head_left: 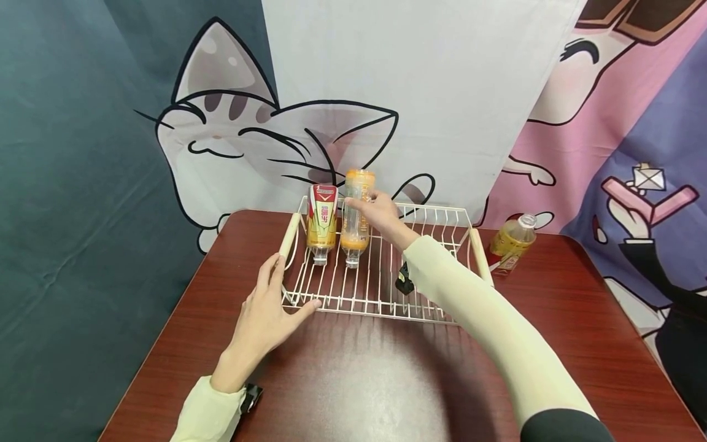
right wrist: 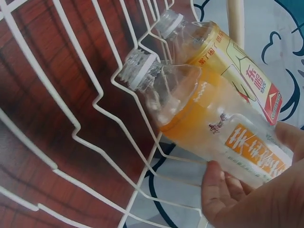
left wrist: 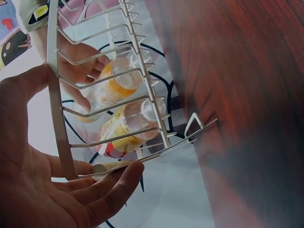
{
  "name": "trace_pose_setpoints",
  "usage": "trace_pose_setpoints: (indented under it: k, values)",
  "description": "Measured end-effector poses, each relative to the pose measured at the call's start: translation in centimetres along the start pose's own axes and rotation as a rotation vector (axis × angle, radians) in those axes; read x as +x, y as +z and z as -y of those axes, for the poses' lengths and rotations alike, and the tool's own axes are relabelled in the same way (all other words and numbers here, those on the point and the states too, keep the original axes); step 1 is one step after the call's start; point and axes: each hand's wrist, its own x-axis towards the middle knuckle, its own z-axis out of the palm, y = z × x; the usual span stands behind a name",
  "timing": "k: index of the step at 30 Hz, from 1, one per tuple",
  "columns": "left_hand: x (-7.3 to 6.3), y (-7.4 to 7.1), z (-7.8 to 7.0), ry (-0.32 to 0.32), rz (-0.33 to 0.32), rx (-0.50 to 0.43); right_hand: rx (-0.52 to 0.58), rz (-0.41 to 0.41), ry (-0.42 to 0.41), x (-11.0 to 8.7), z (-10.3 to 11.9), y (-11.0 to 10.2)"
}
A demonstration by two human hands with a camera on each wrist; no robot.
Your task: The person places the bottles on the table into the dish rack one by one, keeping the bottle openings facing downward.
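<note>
My right hand [head_left: 383,212] grips a clear plastic bottle with an orange label [head_left: 355,224], which leans upside down in the white wire dish rack [head_left: 386,305]. The bottle's capped neck [right wrist: 138,70] points down among the wires. Just left of it, another upside-down bottle with a yellow and red label [head_left: 323,215] leans in the rack. My left hand [head_left: 270,310] holds the rack's front left corner, thumb on the front rail and fingers by the pale handle [head_left: 289,236]. In the left wrist view, the rack's wires partly cover both bottles.
A third bottle with a yellow label [head_left: 510,245] stands, tilted in view, on the brown table [head_left: 359,374] just right of the rack. Behind the table hangs a cloth [head_left: 442,92] printed with cartoon animals.
</note>
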Motion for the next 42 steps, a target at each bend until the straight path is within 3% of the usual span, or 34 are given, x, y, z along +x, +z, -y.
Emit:
trace_pose_setpoints:
  k: [3, 10, 14, 19, 26, 27, 36, 42]
  values:
    - [0.0, 0.0, 0.0, 0.0, 0.002, 0.003, -0.038, -0.007, 0.033, 0.6, -0.1, 0.2]
    - [0.0, 0.0, 0.0, -0.011, 0.018, 0.006, -0.104, -0.046, 0.124, 9.3, -5.8, 0.9]
    - [-0.1, 0.0, 0.0, -0.013, 0.013, 0.005, -0.126, -0.031, 0.144, 9.8, -6.1, 1.1]
    - [-0.2, 0.1, 0.0, -0.014, 0.009, 0.004, -0.207, -0.075, 0.149, 10.6, -6.7, 0.8]
    - [0.1, 0.1, -0.2, -0.023, 0.017, 0.008, -0.323, -0.081, 0.112, 4.9, -2.1, 0.5]
    - [0.1, 0.1, -0.2, -0.025, 0.019, 0.009, -0.33, -0.08, 0.11, 4.9, -2.0, 0.5]
    - [0.2, 0.0, -0.3, -0.025, 0.018, 0.011, -0.394, -0.075, 0.143, 9.1, -4.8, 0.4]
    - [0.2, -0.2, -0.4, -0.028, 0.025, 0.012, -0.378, -0.072, 0.132, 9.0, -4.7, 0.4]
